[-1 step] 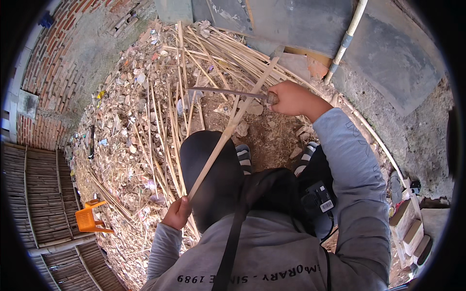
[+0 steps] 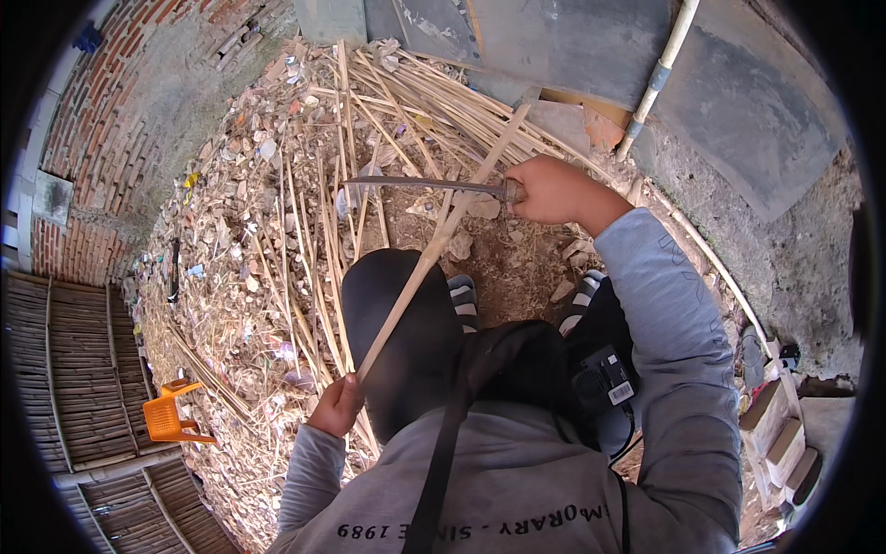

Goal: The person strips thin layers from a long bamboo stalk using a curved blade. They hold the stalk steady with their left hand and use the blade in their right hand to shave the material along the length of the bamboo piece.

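A long pale bamboo strip (image 2: pixel 406 291) slants across my dark-clad left thigh, its far end up to the right. Its near end is pinched in my left hand (image 2: pixel 339 406), fingers closed. My right hand (image 2: pixel 549 192) is wrapped round the handle of a machete (image 2: pixel 406 182). The long dark blade points left and crosses the strip toward its far end; blade and strip appear to touch there. Most of the handle is hidden by the right fingers.
Beyond my feet lies a pile of bamboo strips (image 2: pixel 452 92), and more lie left of my leg on rubble-strewn ground (image 2: pixel 231 277). An orange plastic chair (image 2: pixel 169 414) stands at the left. A pale pole (image 2: pixel 657 78) leans by the grey wall (image 2: pixel 748 111).
The machete has shifted slightly left and toward me with my right hand, and its blade is turned to show more of its side. My left hand and the strip stay put.
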{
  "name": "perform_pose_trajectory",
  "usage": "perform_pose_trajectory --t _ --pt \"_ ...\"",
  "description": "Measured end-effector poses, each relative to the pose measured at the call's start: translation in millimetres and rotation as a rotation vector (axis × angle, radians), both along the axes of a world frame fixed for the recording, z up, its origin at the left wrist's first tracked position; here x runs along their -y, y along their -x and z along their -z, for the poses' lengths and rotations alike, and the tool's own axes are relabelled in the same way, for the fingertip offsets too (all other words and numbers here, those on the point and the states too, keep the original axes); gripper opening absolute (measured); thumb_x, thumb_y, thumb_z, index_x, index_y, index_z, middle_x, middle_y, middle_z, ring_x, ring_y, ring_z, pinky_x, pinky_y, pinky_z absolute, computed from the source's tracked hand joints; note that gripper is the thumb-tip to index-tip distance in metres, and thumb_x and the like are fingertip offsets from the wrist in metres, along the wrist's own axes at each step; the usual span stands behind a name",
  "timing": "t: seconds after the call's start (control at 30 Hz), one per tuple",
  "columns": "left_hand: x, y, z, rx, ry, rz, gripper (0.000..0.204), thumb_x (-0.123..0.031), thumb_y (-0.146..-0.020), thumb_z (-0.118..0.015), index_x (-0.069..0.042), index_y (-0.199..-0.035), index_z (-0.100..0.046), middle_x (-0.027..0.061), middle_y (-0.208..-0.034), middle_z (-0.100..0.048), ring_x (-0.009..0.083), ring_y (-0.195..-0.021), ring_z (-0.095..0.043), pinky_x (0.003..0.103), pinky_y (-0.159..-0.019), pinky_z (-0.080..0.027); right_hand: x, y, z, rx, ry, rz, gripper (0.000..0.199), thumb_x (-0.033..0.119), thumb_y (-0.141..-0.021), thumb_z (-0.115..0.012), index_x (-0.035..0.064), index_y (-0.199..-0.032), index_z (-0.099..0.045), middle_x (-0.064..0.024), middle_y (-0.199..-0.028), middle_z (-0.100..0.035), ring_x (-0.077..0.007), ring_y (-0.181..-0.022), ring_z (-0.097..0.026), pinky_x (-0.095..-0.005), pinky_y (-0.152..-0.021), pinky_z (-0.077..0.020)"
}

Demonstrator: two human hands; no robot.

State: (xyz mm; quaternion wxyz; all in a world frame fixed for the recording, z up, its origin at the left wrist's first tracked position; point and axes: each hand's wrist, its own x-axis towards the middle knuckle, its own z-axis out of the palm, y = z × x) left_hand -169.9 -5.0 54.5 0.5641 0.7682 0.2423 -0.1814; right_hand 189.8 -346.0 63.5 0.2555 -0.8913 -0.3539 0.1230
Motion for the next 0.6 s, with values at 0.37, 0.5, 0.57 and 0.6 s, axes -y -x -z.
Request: perform_pose_trajectory --t 0.37,0.5,0.57,0.6 --pt "-7.9 -1.1 -0.8 -0.124 0.239 -0.064 0.051 -0.056 -0.105 -0.045 -0.009 -0.089 -0.054 -0.0047 -0.067 -0.041 0.0058 -0.057 -0.034 0.025 -0.052 -0.028 -1.7 -5.5 -3.6 -0.061 -0.064 0.054 0.032 0.025 -0.080 -0.077 0.0041 -0.103 -0.070 -0.0182 -0.088 -0.070 -0.0364 -0.084 -0.068 -0.0454 -0.078 -0.0522" --pt "-9.8 4.0 6.0 -0.069 0.176 0.017 0.042 -0.047 -0.104 -0.054 -0.007 -0.092 -0.058 -0.0057 -0.071 -0.046 0.0049 -0.060 -0.039 0.024 -0.054 -0.032 -24.1 23.4 -19.8 0.080 0.090 -0.141 0.029 0.024 -0.081 -0.077 0.0050 -0.102 -0.070 -0.0171 -0.085 -0.070 -0.0349 -0.082 -0.068 -0.0442 -0.076 -0.0520" --pt "-4.0 -0.9 -2.2 -0.063 0.077 0.081 0.039 -0.043 -0.104 -0.055 -0.007 -0.092 -0.059 -0.0062 -0.070 -0.047 0.0047 -0.060 -0.040 0.024 -0.054 -0.033 -11.4 7.7 2.9 -0.051 0.043 -0.088 0.028 0.024 -0.080 -0.077 0.0057 -0.101 -0.070 -0.0165 -0.083 -0.069 -0.0347 -0.081 -0.067 -0.0442 -0.075 -0.0517" --pt "-2.7 -6.1 -6.6 -0.106 0.057 0.059 0.037 -0.041 -0.104 -0.055 -0.007 -0.091 -0.060 -0.0067 -0.069 -0.048 0.0043 -0.060 -0.041 0.024 -0.054 -0.033 -4.2 0.4 7.8 -0.166 -0.009 -0.029 0.028 0.025 -0.080 -0.077 0.0064 -0.100 -0.070 -0.0160 -0.081 -0.068 -0.0344 -0.080 -0.067 -0.0442 -0.074 -0.0514"
